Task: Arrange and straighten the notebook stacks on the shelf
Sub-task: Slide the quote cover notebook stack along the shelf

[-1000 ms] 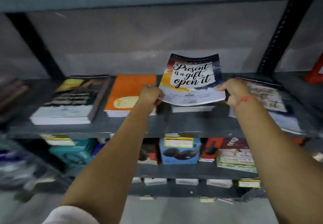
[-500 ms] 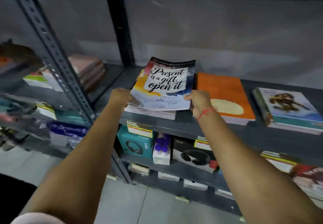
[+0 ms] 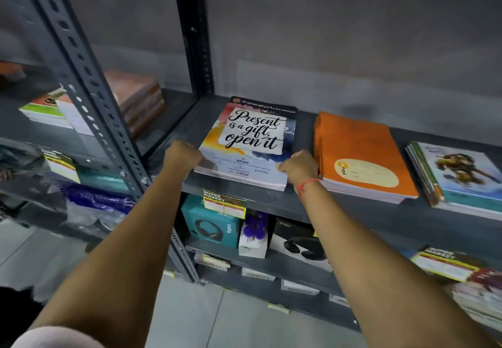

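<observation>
A person's two bare arms reach forward to a grey metal shelf point(image 3: 271, 201). A short stack of notebooks point(image 3: 244, 154) lies flat near the shelf's left end, its top cover reading "Present is a gift, open it". The left hand point(image 3: 182, 154) is at the stack's near left corner, fingers curled inward against the edge. The right hand point(image 3: 298, 167) is at the near right corner, fingers likewise curled and touching the stack's side; whether either hand truly grips the stack or only presses it cannot be told. A red thread point(image 3: 306, 184) circles the right wrist. Just beside the stack, to the right, sits an orange notebook stack point(image 3: 361, 154), and further right a stack with an illustrated blue cover point(image 3: 461, 176). Below, a lower shelf carries a teal headphone box point(image 3: 212, 225) and a yellow price label point(image 3: 224, 203) hangs from the shelf edge.
</observation>
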